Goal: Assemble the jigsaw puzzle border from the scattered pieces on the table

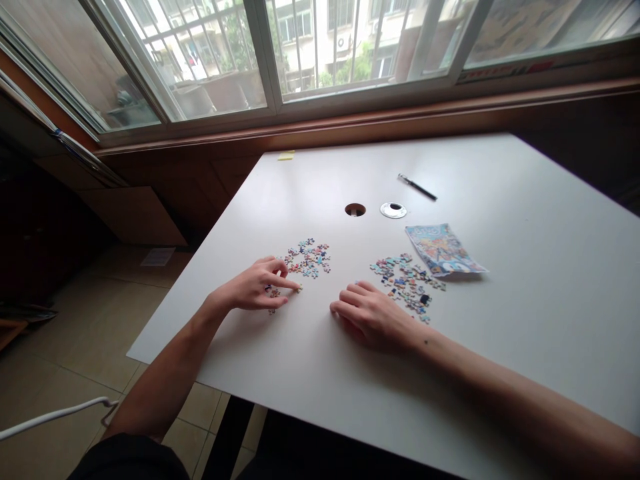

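My left hand [261, 285] rests on the white table with its fingers apart. Its index fingertip touches a single small jigsaw piece [299, 288]. A few more pieces [273, 293] show between its thumb and fingers. Just beyond it lies a loose pile of jigsaw pieces [315, 259]. My right hand [373, 313] lies on the tabletop, its fingers curled and held together; the space under them is hidden. A second pile of jigsaw pieces [407, 280] spreads beyond and to the right of that hand.
A creased, colourful printed sheet [443, 249] borders the right pile. Farther back are a round hole [355, 210] in the white table [500, 280], a metal cover ring [387, 211] and a black pen [419, 187]. A yellow sticky note [286, 156] is at the back edge, below the window.
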Available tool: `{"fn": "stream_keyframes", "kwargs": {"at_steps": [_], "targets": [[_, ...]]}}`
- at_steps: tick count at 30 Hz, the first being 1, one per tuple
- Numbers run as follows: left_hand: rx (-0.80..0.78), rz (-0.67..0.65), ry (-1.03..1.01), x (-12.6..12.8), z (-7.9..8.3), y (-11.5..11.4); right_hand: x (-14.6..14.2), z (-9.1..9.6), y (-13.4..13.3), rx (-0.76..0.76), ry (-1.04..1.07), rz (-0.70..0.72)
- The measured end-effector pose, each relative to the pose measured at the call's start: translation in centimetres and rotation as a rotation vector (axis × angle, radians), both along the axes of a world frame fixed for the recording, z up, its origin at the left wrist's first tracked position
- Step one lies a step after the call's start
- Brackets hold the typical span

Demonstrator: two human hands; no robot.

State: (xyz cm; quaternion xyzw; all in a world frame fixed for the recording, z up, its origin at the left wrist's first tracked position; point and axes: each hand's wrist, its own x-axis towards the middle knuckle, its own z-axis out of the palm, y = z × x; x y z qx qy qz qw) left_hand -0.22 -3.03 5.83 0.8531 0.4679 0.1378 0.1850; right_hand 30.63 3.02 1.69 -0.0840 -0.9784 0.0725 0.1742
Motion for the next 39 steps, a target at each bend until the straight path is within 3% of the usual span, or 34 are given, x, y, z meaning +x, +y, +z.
{"fn": "stream_keyframes", "kwargs": {"at_steps": [3,9,16,21,24,28,33,39], "targets": [[0.014,-0.030,0.029,0.8,-0.1,-0.1,0.0,-0.1,0.0,-0.007,-0.003,-0.024],[0.185,0.044,0.143,2.2,-0.4,-0.5,0.0,0.1,-0.1,-0.025,0.021,-0.064],[0.144,-0.009,0.086,3.4,-0.4,-0.5,-0.5,0.5,-0.3,-0.100,0.109,-0.066],[0.095,-0.066,0.013,4.0,-0.5,-0.5,-1.0,-0.2,0.0,-0.113,0.087,-0.184],[0.210,0.113,0.012,3.2,-1.0,-0.2,-1.1,-0.4,0.3,-0.118,0.055,-0.164],[0.331,0.344,0.082,1.6,-1.9,0.4,-0.7,0.1,0.2,-0.165,0.073,-0.013],[0.342,0.425,0.115,1.1,-2.7,1.2,-0.6,0.8,-0.2,-0.157,0.068,0.127],[0.315,0.415,0.102,1.7,-3.1,1.8,-0.6,0.8,-0.3,-0.111,0.085,0.169]]}}
